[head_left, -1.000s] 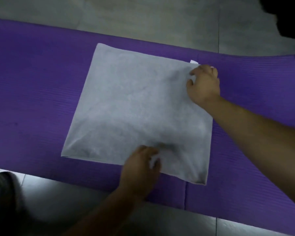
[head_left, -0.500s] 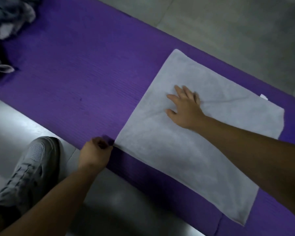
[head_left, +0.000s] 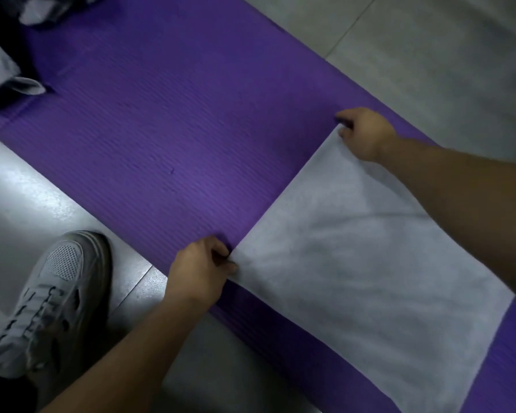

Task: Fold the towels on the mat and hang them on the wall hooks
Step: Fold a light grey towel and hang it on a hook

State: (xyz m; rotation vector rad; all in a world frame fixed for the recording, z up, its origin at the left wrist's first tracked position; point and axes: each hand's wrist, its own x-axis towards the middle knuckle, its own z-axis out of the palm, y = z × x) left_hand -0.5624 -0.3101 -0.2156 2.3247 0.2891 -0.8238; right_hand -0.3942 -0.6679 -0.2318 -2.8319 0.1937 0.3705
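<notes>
A pale grey towel lies flat on the purple mat, filling the lower right of the view. My left hand pinches the towel's near left corner at the mat's front edge. My right hand pinches the far left corner, its forearm stretched across the cloth. The towel's right end runs out of view. No wall hooks are in view.
More crumpled grey cloth lies at the mat's far left end, partly out of frame. A grey sneaker stands on the grey tiled floor just in front of the mat.
My right hand left the towel's middle and took hold of its far left corner. My left hand keeps its pinch on the near corner. The view shifted slightly.
</notes>
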